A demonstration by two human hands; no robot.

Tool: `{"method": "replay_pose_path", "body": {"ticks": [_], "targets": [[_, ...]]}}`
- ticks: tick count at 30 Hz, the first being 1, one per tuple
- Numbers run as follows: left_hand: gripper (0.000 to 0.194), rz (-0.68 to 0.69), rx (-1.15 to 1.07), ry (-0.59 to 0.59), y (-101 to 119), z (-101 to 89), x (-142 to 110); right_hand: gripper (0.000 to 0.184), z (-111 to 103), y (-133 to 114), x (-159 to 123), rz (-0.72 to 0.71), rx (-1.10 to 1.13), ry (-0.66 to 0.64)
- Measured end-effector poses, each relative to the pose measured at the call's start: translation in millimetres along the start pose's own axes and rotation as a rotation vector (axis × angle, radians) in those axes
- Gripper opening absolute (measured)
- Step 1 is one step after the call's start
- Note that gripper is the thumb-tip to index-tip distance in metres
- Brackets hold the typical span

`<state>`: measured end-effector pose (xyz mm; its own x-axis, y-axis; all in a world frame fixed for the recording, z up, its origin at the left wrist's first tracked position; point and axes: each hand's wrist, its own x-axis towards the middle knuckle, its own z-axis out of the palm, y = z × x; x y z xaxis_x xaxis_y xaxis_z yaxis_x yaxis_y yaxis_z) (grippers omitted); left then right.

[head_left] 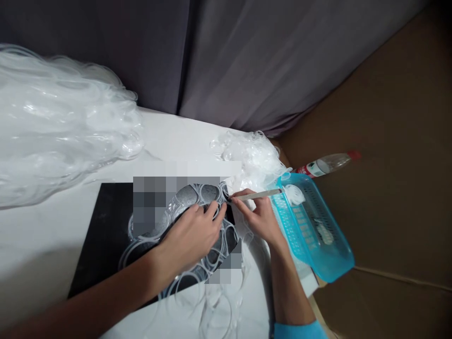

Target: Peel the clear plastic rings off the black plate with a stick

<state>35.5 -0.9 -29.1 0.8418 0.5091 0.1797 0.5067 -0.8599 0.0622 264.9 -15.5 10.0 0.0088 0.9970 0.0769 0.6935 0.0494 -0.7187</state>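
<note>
With your right hand, fingers pinching the thin stick, you seem to work at the clear rings upon the black board. Your left hand, fingers a little spread, rests on them; the next move probably calls for steady pressure. Under the board is a white table; behind it, a grey curtain; to its right, a blue basket.

rings on sheet, basket right of sheet, bottle behind basket; curtain behind table
</note>
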Motion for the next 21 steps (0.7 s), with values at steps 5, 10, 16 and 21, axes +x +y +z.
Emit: {"method": "replay_pose_path", "body": {"ticks": [5, 10, 16, 21], "targets": [[0.053, -0.008, 0.011, 0.027, -0.7, 2.7, -1.0, 0.021, 2.2, 1.5, -0.3, 0.013, -0.01, 0.003], [0.051, 0.005, 0.048, 0.025, 0.0, 3.0, -1.4, 0.021, 3.9, 2.8, -0.7, 0.012, -0.014, -0.01], [0.05, 0.003, 0.033, 0.023, 0.1, 2.5, -2.0, 0.02, 3.1, 2.3, -0.9, 0.018, -0.035, 0.02], [0.048, -0.006, 0.026, 0.029, 0.1, 2.7, -2.4, 0.021, 3.0, 1.5, -1.0, 0.016, -0.051, 0.021]]}}
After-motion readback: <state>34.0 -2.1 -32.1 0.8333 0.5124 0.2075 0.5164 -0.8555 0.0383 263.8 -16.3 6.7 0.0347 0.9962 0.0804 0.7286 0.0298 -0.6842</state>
